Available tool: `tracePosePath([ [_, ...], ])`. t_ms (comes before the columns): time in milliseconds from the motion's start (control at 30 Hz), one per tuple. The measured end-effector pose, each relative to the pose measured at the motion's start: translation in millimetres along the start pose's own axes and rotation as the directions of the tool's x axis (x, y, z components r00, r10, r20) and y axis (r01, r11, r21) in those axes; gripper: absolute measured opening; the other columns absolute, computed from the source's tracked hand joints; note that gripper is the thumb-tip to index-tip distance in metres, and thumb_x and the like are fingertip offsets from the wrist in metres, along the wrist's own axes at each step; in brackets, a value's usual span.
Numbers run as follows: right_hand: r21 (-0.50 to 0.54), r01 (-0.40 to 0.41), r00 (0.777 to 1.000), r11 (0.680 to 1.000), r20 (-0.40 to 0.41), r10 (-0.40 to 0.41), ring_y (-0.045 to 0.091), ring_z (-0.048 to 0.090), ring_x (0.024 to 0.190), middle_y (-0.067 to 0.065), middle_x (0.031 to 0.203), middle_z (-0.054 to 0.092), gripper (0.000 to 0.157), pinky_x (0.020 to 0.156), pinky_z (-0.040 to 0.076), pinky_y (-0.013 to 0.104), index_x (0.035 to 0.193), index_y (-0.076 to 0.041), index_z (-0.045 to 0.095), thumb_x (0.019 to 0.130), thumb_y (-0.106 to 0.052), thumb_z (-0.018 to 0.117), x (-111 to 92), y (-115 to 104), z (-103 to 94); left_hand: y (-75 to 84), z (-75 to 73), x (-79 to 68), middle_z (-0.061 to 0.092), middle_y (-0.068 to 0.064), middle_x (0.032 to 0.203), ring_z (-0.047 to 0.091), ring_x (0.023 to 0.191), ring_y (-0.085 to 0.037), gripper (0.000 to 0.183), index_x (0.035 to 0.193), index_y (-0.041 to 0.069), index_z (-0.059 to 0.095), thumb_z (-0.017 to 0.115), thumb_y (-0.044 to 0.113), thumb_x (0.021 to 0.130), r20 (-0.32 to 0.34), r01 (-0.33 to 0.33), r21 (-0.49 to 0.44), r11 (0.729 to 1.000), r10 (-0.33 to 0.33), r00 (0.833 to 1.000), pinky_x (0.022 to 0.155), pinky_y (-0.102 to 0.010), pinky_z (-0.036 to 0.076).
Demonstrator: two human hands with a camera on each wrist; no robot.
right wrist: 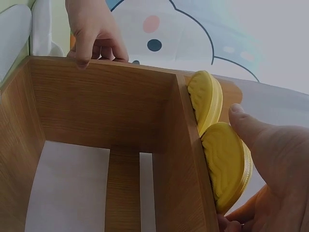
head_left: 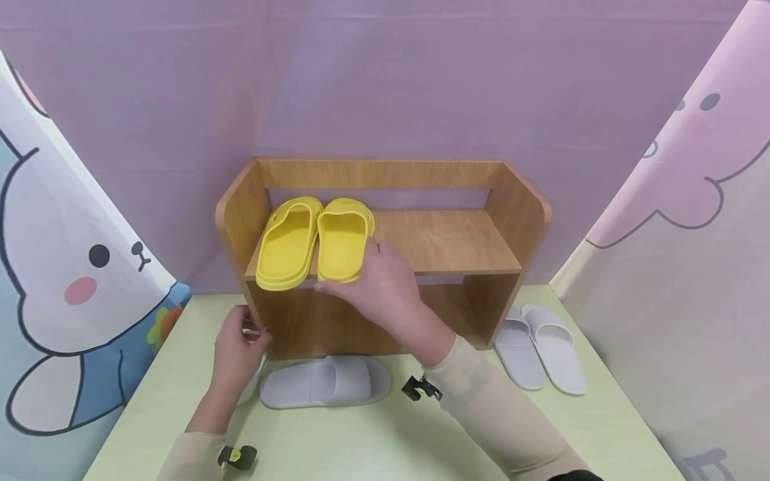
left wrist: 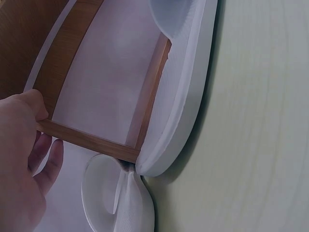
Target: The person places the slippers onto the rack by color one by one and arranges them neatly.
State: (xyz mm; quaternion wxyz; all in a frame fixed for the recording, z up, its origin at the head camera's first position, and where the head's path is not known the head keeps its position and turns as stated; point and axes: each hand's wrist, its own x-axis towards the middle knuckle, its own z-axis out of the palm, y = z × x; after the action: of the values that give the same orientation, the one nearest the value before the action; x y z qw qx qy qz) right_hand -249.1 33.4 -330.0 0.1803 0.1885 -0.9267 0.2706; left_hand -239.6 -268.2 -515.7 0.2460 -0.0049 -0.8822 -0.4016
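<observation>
On the upper shelf (head_left: 445, 240) of the wooden rack (head_left: 385, 174), going by the head view, the left-hand clog (head_left: 287, 254) and the right-hand clog (head_left: 343, 250), both yellow, sat side by side at the left end, toes to the back. My right grip (head_left: 385, 284) was clamped on the right-hand clog at the heel, and my left grip (head_left: 234, 354) pinched the front edge of the left side panel (head_left: 240, 210), probably just to steady the rack. A pale grey slipper (head_left: 319, 384) lay crosswise on the counter (head_left: 337, 441) out front, with a slipper pair (head_left: 553, 347) by the rack's right side.

Left wrist cam gave a better look at that pinch, thumb over the edge and fingers outside. It also caught the white slipper (left wrist: 116, 203) beyond the panel, which my arm mostly hid in the head view.

Right wrist cam showed what the head one couldn't: wavy soles under the heels, which stuck out past the shelf edge. I reckon that overhang made the heel easy to grab.
</observation>
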Motion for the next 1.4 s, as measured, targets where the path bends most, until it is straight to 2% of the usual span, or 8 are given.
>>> tracePosePath([
  [200, -0.036, 0.015, 1.0, 0.999, -0.007, -0.015, 0.024, 0.062, 0.1, 0.001, 0.107, 0.066, 0.086, 0.082, 0.058, 0.041, 0.129, -0.013, 0.067, 0.076, -0.077, 0.089, 0, 0, 1.4, 0.1, -0.1, -0.6, 0.063, -0.012, 0.117, 0.069, 0.11, -0.031, 0.042, 0.13, 0.003, 0.056, 0.076, -0.004, 0.095, 0.0, 0.003, 0.0, 1.0, -0.003, 1.0, 0.08, -0.01, 0.054],
  [467, -0.043, 0.031, 1.0, 0.999, -0.002, -0.031, 0.023, 0.062, 0.101, 0.001, 0.109, 0.067, 0.087, 0.082, 0.058, 0.04, 0.134, -0.015, 0.066, 0.077, -0.077, 0.089, 0, 2, 0.2, 0.1, -0.3, -1.7, 0.063, -0.012, 0.12, 0.069, 0.111, -0.031, 0.044, 0.134, 0.004, 0.055, 0.076, 0.0, 0.096, 0.005, 0.016, 0.016, 1.0, -0.016, 1.0, 0.085, -0.036, 0.066],
  [567, -0.014, 0.025, 1.0, 1.0, -0.003, -0.025, 0.022, 0.06, 0.102, 0.0, 0.112, 0.066, 0.088, 0.081, 0.058, 0.04, 0.139, -0.016, 0.064, 0.078, -0.075, 0.089, -1, 3, -1.6, 0.3, 0.2, -1.8, 0.063, -0.012, 0.12, 0.069, 0.111, -0.031, 0.044, 0.135, 0.004, 0.055, 0.076, 0.0, 0.096, 0.004, 0.016, 0.015, 1.0, -0.016, 1.0, 0.085, -0.039, 0.066],
  [667, 0.02, 0.002, 1.0, 1.0, -0.005, -0.001, 0.021, 0.058, 0.103, 0.0, 0.113, 0.063, 0.091, 0.081, 0.057, 0.039, 0.142, -0.015, 0.063, 0.079, -0.075, 0.088, -4, 4, -4.2, 0.2, 0.2, -1.5, 0.063, -0.012, 0.12, 0.069, 0.11, -0.031, 0.044, 0.135, 0.004, 0.055, 0.076, -0.001, 0.096, 0.002, 0.016, 0.006, 1.0, -0.016, 1.0, 0.084, -0.028, 0.064],
  [833, 0.08, -0.035, 0.999, 0.996, 0.01, 0.035, 0.019, 0.055, 0.096, -0.001, 0.109, 0.056, 0.087, 0.076, 0.054, 0.035, 0.139, -0.013, 0.063, 0.081, -0.074, 0.087, -10, 7, -9.1, -0.3, 0.7, -0.7, 0.063, -0.012, 0.119, 0.069, 0.11, -0.031, 0.045, 0.134, 0.003, 0.056, 0.076, -0.004, 0.094, -0.003, 0.011, -0.011, 1.0, -0.011, 1.0, 0.08, -0.007, 0.051],
  [1033, 0.166, -0.042, 0.999, 0.985, 0.022, 0.039, 0.019, 0.055, 0.096, 0.003, 0.113, 0.057, 0.075, 0.075, 0.055, 0.035, 0.143, -0.016, 0.067, 0.088, -0.063, 0.089, -15, 16, -13.1, -1.0, 1.5, 0.2, 0.063, -0.012, 0.118, 0.07, 0.109, -0.031, 0.044, 0.133, 0.003, 0.056, 0.076, -0.004, 0.094, -0.004, 0.009, -0.008, 1.0, -0.009, 1.0, 0.08, -0.007, 0.051],
  [1200, 0.273, -0.044, 0.999, 0.961, 0.001, 0.045, 0.018, 0.065, 0.108, 0.003, 0.122, 0.057, 0.073, 0.083, 0.063, 0.036, 0.148, -0.013, 0.065, 0.092, -0.053, 0.089, -19, 25, -16.8, -0.2, 1.8, 0.3, 0.063, -0.012, 0.118, 0.07, 0.109, -0.031, 0.044, 0.133, 0.003, 0.056, 0.076, -0.004, 0.094, -0.006, 0.006, -0.005, 1.0, -0.006, 1.0, 0.08, -0.009, 0.053],
  [1400, 0.389, 0.043, 0.998, 0.92, -0.058, -0.022, 0.024, 0.069, 0.115, 0.007, 0.125, 0.059, 0.059, 0.089, 0.066, 0.038, 0.141, -0.006, 0.066, 0.097, -0.039, 0.088, -27, 42, -21.2, -1.1, 1.4, 0.0, 0.063, -0.013, 0.117, 0.07, 0.108, -0.032, 0.044, 0.132, 0.002, 0.056, 0.077, -0.004, 0.094, -0.011, 0.0, -0.007, 1.0, 0.0, 1.0, 0.079, -0.006, 0.051],
])
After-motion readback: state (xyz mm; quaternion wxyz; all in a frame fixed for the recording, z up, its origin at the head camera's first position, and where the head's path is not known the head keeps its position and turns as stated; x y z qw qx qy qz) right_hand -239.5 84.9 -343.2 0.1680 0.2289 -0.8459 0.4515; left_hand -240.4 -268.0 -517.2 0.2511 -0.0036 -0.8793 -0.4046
